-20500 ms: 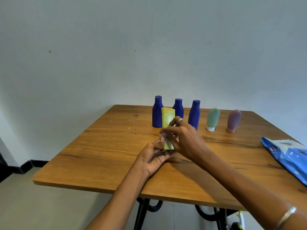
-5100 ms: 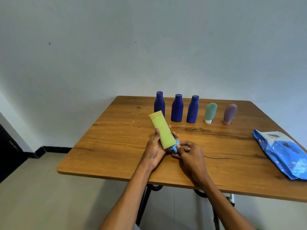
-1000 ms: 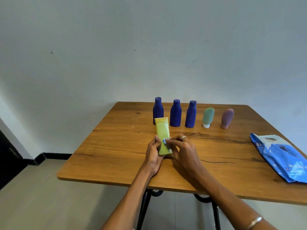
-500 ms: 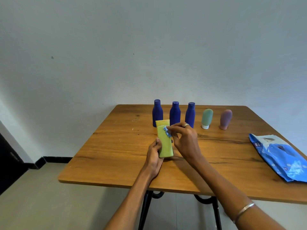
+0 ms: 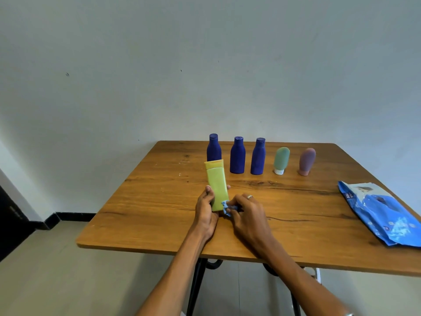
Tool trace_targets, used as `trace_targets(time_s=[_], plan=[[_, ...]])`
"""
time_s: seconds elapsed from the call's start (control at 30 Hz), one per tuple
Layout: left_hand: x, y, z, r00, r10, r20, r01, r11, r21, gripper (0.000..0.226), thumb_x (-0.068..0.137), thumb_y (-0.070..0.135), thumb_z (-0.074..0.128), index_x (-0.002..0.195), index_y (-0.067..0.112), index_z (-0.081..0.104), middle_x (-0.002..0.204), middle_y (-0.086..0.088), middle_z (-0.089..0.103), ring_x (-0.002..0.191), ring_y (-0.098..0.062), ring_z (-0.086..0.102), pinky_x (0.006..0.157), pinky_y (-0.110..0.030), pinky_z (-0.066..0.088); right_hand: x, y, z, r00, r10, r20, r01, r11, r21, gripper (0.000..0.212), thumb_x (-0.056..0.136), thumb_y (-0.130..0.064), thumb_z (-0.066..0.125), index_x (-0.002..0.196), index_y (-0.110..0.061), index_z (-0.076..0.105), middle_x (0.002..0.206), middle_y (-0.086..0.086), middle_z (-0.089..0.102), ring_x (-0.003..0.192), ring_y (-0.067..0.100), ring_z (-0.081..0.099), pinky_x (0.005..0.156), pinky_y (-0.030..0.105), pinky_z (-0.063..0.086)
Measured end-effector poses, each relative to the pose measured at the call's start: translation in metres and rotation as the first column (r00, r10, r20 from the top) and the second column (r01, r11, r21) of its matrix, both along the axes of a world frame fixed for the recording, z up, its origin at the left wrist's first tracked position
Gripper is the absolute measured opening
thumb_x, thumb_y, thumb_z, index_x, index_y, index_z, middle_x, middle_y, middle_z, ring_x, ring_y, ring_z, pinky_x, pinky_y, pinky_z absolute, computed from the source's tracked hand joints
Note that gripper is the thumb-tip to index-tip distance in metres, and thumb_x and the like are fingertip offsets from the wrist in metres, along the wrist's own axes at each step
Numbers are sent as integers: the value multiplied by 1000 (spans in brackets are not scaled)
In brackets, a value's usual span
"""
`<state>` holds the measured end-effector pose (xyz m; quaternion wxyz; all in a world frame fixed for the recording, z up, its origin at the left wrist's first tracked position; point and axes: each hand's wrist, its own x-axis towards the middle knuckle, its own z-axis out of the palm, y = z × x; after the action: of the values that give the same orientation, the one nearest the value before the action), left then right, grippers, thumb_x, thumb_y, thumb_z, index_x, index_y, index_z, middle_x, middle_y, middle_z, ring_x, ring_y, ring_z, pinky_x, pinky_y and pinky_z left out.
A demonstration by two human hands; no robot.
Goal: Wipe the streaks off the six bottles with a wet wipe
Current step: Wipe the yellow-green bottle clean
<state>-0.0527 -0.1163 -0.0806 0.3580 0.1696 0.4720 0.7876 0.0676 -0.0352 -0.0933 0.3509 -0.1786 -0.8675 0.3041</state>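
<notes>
Green bottle (image 5: 217, 186) with a yellow cap, held upright with a slight tilt above the wooden tabletop (image 5: 157, 201), near its front middle. Left hand (image 5: 206, 212) in a closed grip round the bottle's lower part: thumb on the near left edge, a fingertip showing past the right edge. Right hand (image 5: 247, 214), ring on one finger, pinches a small blue wipe (image 5: 226, 207) against the bottle's lower right corner; wipe touches the bottle. Behind, in a row near the far edge: three dark blue bottles (image 5: 237, 155), upright, close together, the leftmost partly hidden by the green one. To their right a teal bottle (image 5: 281, 159) standing on a white cap, then a mauve bottle (image 5: 306, 161), likewise cap down. Blue wipe pack (image 5: 385, 213) lies flat at the right edge, well apart from the hands. Streaks on the bottles: cannot tell.
</notes>
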Motion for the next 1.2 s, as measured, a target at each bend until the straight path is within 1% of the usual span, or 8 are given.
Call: trace_targets(time_s=[0.23,0.43,0.5,0.63,0.77,0.93,1.07,1.2], plan=[[2,2,-3,994,-7,-106,2,999,-41,46,107,39,35,131,8,59,120,-14,72,103,-23,66,90,-40,54,-2,-13,-3,996,67,59,-79,972,221,25,93,-22,71,117,-20,72,110,0,61,89,10,61,73,22,57],[-4,4,-3,986,52,-159,-62,996,-60,34,109,29,36,128,14,59,113,-11,75,103,-24,65,96,-48,50,-2,-1,-2,998,-15,65,4,984,177,20,89,-19,75,108,-22,70,107,-7,60,88,6,61,73,25,59],[-11,3,-2,975,87,-203,-106,991,-82,32,109,30,37,126,17,60,110,-7,76,104,-22,65,96,-46,49,-3,8,-2,997,-64,49,58,991,123,19,87,-14,76,102,-23,70,103,-9,61,86,4,61,73,25,59],[-34,-1,-2,944,120,-306,-159,982,-105,34,108,33,39,134,18,57,114,-4,75,105,-23,63,80,-43,53,-8,15,-1,996,-74,50,70,994,86,22,86,-13,77,104,-24,71,102,-10,62,88,2,60,75,18,56],[-59,1,-1,906,185,-381,-240,965,-102,31,107,29,42,135,22,55,116,-1,74,110,-21,65,88,-45,55,-20,16,-2,998,-40,43,36,995,91,23,87,-18,77,108,-23,71,106,-7,62,90,2,60,75,11,52],[-91,11,3,862,267,-431,-336,938,-89,21,106,19,47,121,26,59,116,-3,68,102,-15,64,86,-31,54,-38,18,0,999,33,7,-34,989,141,25,87,-26,79,111,-22,72,106,-6,60,88,4,61,73,11,52],[-122,20,4,841,289,-458,-363,928,-81,28,105,13,49,132,12,57,117,-3,66,100,-11,63,82,-23,53,-61,28,-2,1000,17,4,-17,986,164,28,87,-27,79,113,-24,70,106,-6,59,88,6,60,72,22,56],[-147,32,5,831,287,-476,-367,927,-82,27,104,12,51,130,16,57,115,2,65,104,-9,63,82,-22,53,-85,36,-2,1000,22,-7,-21,984,176,28,87,-26,79,113,-24,69,105,-7,60,88,6,60,72,25,56]])
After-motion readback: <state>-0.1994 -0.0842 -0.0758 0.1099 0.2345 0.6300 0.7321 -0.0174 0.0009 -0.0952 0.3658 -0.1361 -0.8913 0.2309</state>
